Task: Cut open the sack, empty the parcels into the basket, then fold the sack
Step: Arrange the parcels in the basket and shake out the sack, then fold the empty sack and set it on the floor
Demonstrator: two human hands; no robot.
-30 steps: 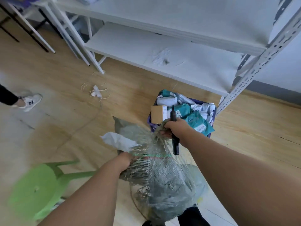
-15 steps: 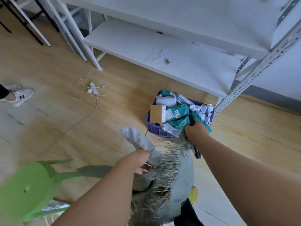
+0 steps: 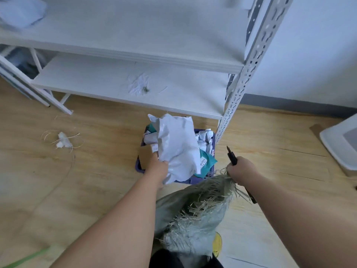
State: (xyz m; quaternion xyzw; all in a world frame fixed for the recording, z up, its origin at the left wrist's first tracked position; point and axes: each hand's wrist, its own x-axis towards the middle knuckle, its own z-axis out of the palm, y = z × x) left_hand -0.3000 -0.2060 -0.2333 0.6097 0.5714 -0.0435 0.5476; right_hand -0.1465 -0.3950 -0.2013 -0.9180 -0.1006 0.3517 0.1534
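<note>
2 hands appear in the head view, over a wooden floor (image 3: 100, 182). Left hand (image 3: 157, 168) grasps a large white parcel (image 3: 176, 149) lying on top of the heaped parcels in the purple basket (image 3: 139, 165), which stands on the floor at the front edge of the lowest shelf of a white rack (image 3: 244, 93). Right hand (image 3: 238, 171) is clenched around a dark cutter (image 3: 231, 156), tip up, and also clutches the frayed rim of the grey-green sack (image 3: 195, 211), which hangs toward the bottom edge of the picture. A teal parcel (image 3: 206, 162) at the basket's right side bears a white barcode label; its print is too small to read. A bundle of cut string (image 3: 62, 141) lies on the floor to the left.

Compared with 0.5 s ago, the white parcel has moved from the sack mouth onto the basket, covering the brown box seen then, and the left hand has travelled with it; the green stool has nearly left view.
</note>
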